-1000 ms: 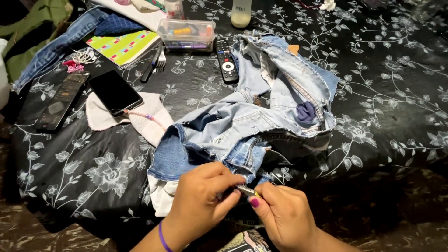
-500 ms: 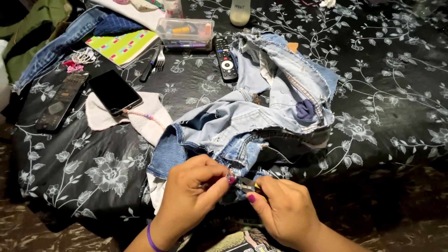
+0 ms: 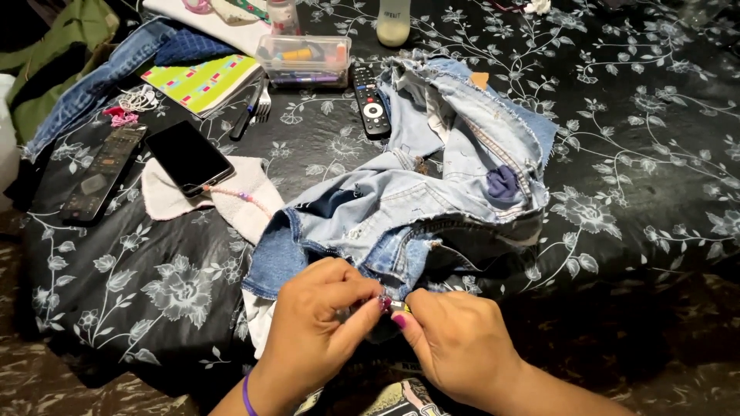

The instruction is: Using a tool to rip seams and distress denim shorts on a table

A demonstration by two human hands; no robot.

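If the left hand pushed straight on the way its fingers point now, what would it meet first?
The left hand points right, toward the right hand. Their fingertips already nearly meet around a small object at the edge of the denim garment, so it would probably meet the right hand's fingers first.

left hand (image 3: 320, 320) and right hand (image 3: 455, 347) now closer, fingertips meeting at denim hem (image 3: 397, 270)

Phone (image 3: 189, 157), 2 remotes (image 3: 371, 100), fork (image 3: 260, 110)
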